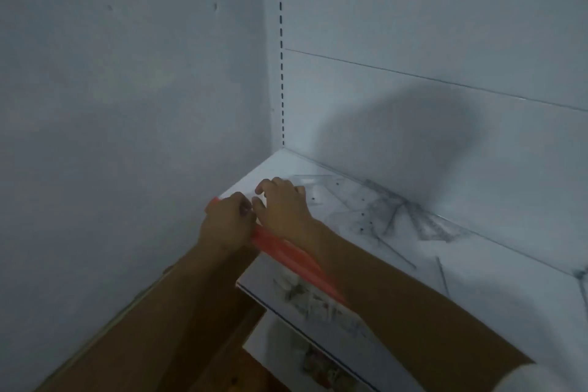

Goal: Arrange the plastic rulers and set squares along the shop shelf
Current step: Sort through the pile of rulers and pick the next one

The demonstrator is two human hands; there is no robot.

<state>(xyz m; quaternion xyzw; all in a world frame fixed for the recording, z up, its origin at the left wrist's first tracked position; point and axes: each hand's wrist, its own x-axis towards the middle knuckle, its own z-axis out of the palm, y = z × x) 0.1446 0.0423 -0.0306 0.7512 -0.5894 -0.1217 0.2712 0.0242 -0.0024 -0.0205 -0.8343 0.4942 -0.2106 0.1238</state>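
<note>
both hands are working at the left front corner of the white shop shelf [286,162], close to where it is meeting the pale side wall [127,73]. the left hand [227,221] is curling its fingers around the left end of the red-orange strip [296,259] that is running along the shelf's front edge, so that grip is grasping the strip. the right hand [281,205] is lying just beside it, knuckles up and fingers bent down onto the shelf; a clear set square [310,184] is lying under and just past the fingertips, but whether that grip is pinching it or only pressing on it, i cannot tell. the right forearm is crossing over the strip.

the shelf is holding the task's things: more clear plastic rulers and set squares [397,216] are lying flat and overlapping loosely to the right of the hands, toward the back panel [413,25], their dark printed markings showing through. the frame is blurring them too much for counting. a lower shelf [305,302] below is carrying small packaged items, too smeared to name.
</note>
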